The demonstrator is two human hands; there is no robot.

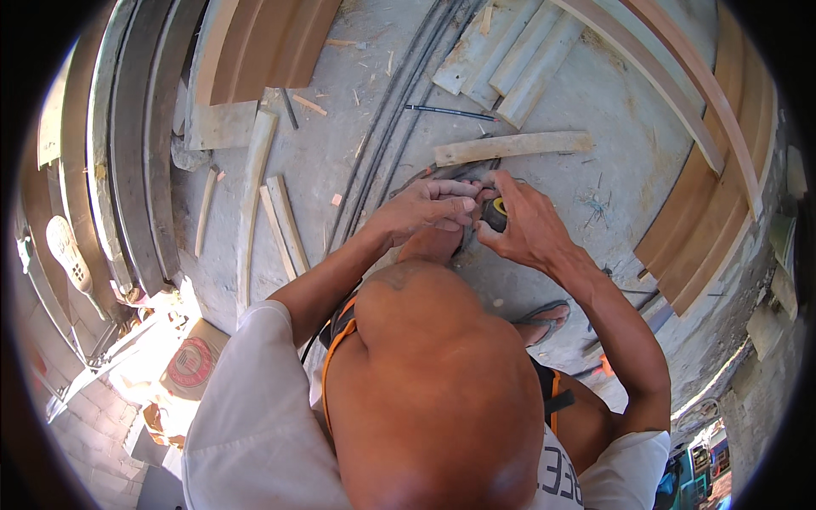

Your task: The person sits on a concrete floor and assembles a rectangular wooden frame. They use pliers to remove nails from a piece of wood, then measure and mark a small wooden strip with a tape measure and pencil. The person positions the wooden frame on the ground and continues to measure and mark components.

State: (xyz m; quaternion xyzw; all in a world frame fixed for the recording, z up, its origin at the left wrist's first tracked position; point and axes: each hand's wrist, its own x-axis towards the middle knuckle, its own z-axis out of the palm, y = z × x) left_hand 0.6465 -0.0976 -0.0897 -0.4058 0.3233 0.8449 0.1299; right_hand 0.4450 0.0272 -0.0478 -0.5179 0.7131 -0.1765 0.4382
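In front of my raised knee, my right hand (527, 223) is closed round a small black and yellow tape measure (495, 212). My left hand (429, 208) meets it from the left, fingers drawn together and tips close to the right hand's fingers. Whatever the left fingertips pinch is too small to make out. Just beyond both hands, a short pale wooden strip (514, 148) lies on the concrete floor (629, 136). A thin dark rod with a reddish end (450, 112) lies a little farther off.
Brown moulded boards lie at the far left (268, 51) and right (710, 212). Long dark bars (399, 93) run along the floor, with pale wood strips (251, 204) left of them. Pale planks (518, 59) lie at the back. My sandalled foot (544, 323) is at right.
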